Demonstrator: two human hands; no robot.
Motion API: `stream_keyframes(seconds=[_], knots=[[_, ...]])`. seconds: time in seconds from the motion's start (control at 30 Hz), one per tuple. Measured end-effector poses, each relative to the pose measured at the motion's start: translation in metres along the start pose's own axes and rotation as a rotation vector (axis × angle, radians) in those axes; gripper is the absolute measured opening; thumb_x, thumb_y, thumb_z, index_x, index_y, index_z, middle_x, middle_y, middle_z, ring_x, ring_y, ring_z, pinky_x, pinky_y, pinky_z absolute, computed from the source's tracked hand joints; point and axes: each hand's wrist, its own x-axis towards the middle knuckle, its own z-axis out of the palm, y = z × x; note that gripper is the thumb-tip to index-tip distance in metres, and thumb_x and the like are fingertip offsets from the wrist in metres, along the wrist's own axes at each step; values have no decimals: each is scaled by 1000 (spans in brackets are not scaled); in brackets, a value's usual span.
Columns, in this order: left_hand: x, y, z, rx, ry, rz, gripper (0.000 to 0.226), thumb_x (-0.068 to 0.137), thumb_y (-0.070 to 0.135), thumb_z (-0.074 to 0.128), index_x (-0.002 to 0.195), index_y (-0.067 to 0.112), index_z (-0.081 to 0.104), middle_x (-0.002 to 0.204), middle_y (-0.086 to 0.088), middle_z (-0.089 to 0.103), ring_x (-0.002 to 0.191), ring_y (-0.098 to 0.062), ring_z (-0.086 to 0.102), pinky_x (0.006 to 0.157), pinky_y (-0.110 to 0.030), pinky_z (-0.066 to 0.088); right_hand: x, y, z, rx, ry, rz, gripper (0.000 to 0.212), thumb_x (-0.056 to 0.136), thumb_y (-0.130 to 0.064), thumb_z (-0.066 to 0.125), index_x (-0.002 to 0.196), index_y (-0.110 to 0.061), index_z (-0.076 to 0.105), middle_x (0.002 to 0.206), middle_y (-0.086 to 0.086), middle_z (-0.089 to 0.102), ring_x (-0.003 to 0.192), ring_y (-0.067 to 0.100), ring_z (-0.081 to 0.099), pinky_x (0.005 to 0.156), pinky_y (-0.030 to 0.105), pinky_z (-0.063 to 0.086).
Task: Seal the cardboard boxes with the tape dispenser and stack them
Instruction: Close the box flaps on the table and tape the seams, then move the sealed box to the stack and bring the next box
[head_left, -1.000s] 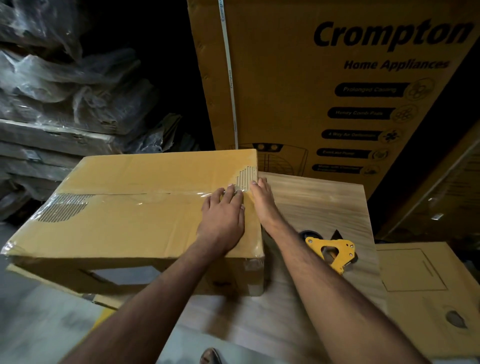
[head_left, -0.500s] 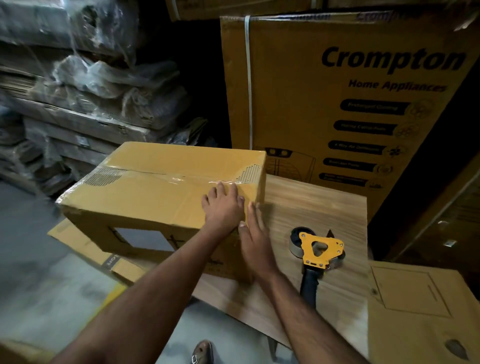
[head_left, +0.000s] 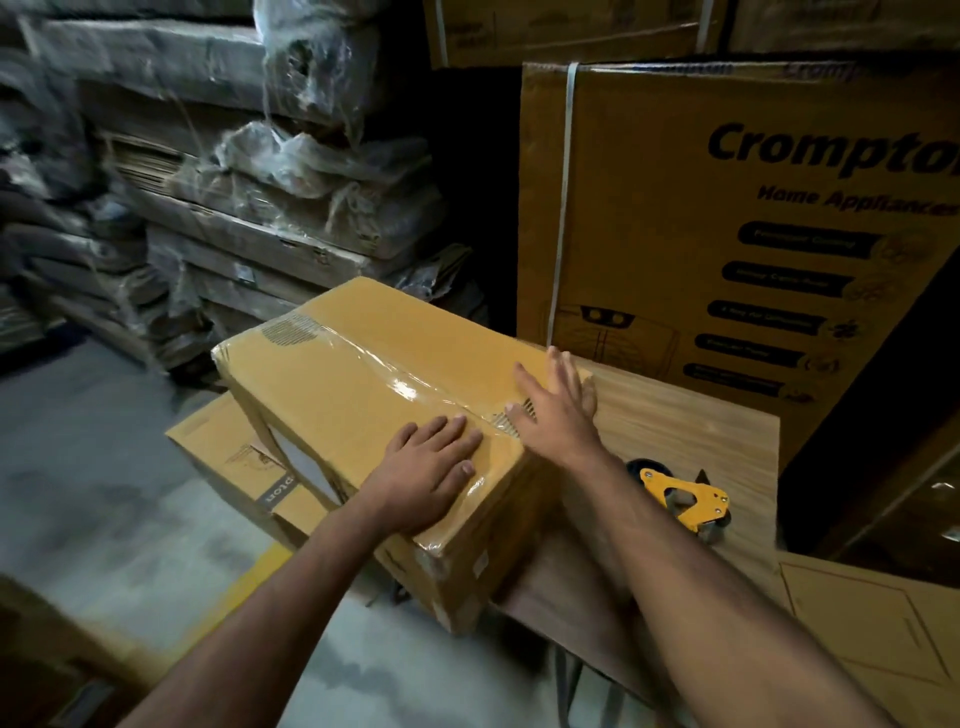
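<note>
Head view, read from nine o'clock across to three: at the far left sit dim stacks of plastic-wrapped bundles (head_left: 291, 171), and low at about eight o'clock another cardboard box (head_left: 218, 452) lies on the floor beneath the one you are handling. Centre frame is the sealed cardboard box (head_left: 363, 374), a glossy strip of tape (head_left: 405, 387) running along its top seam; its near end rests on the wooden worktop (head_left: 691, 431) while its far end juts out past the left edge over the floor. Your left hand (head_left: 434, 467) lies flat on the near top panel, fingers (head_left: 457, 428) straight and close together, pressing the tape down. Your right hand (head_left: 558, 410) lies over the right top edge at about one o'clock of the left, its fingers spread and straight, holding nothing. Further right, at about four o'clock, the yellow tape dispenser (head_left: 685, 501) lies loose on the worktop, apart from both hands, with the big printed carton (head_left: 727, 249) standing behind. The risk I judge here is the overhang: with flat palms and no real grip, a push leftward could tip the box off the edge onto the one below. Sliding it could also wrinkle or lift the tape end near your right palm, and a swinging elbow might knock the dispenser off.
</note>
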Motion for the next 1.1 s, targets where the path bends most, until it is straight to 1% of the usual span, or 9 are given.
stream_keyframes(seconds=[0.07, 0.2, 0.33, 0.43, 0.5, 0.63, 0.8, 0.93, 1.1], knots=[[-12, -9, -2, -14, 16, 13, 58, 102, 51, 12, 157, 36, 15, 166, 9, 5, 153, -15, 1, 123, -46, 0, 6, -11, 8, -124, -118, 46, 58, 100, -58, 26, 155, -41, 19, 167, 8, 2, 153, 30, -5, 118, 62, -9], [-43, -45, -11, 33, 15, -100, 64, 99, 64, 26, 156, 42, 11, 166, 7, 2, 152, -20, -10, 120, -55, -10, -21, -64, 23, -194, -70, 136, 58, 100, -57, 22, 154, -36, 25, 165, 8, 17, 152, 31, 10, 117, 63, -3], [-93, -90, -15, -139, 126, -632, 127, 68, 87, 54, 156, 27, -13, 166, -8, -2, 152, -34, 0, 115, -65, 10, -39, -109, 12, -126, 133, 166, 47, 99, -53, 34, 127, -27, 62, 134, 8, 57, 124, 27, 46, 102, 51, 29], [-129, -113, -16, -573, 213, -1051, 140, 57, 80, 70, 155, 18, -8, 157, -22, 19, 142, -43, 27, 108, -60, 36, -38, -102, 10, 74, 22, 368, 51, 94, -53, 48, 140, -31, 49, 150, 8, 43, 135, 32, 39, 107, 52, 34], [-152, -121, -13, -961, 171, -1209, 121, 69, 67, 75, 155, 13, 9, 150, -22, 35, 133, -43, 41, 97, -55, 46, -44, -103, 15, 369, -162, 495, 58, 91, -56, 49, 142, -28, 47, 143, 9, 51, 128, 34, 48, 104, 52, 44], [-198, -135, -2, -1354, 106, -1207, 68, 85, 58, 68, 127, 7, 52, 113, -18, 64, 102, -36, 63, 77, -49, 57, -69, -135, 30, 668, -155, 459, 37, 88, -52, 65, 112, -25, 55, 106, 3, 63, 98, 27, 61, 88, 53, 56], [-244, -166, -3, -1455, 227, -1234, 63, 87, 52, 68, 125, 4, 54, 111, -20, 64, 97, -40, 66, 76, -59, 59, -87, -183, 60, 633, -80, 324, 43, 89, -39, 71, 123, -16, 60, 111, 6, 67, 92, 22, 59, 80, 33, 51], [-269, -186, -14, -1406, 374, -1259, 55, 95, 47, 60, 131, 6, 50, 109, -17, 58, 92, -36, 62, 61, -50, 59, -83, -218, 76, 573, -43, 257, 41, 88, -46, 69, 118, -18, 63, 108, 5, 70, 93, 26, 63, 76, 33, 51], [-283, -218, -33, -1368, 528, -1278, 48, 102, 38, 52, 136, 6, 46, 133, -20, 49, 121, -43, 50, 81, -66, 54, -59, -265, 83, 558, -14, 197, 37, 88, -50, 66, 111, -20, 66, 97, 0, 71, 85, 26, 67, 74, 39, 58]])
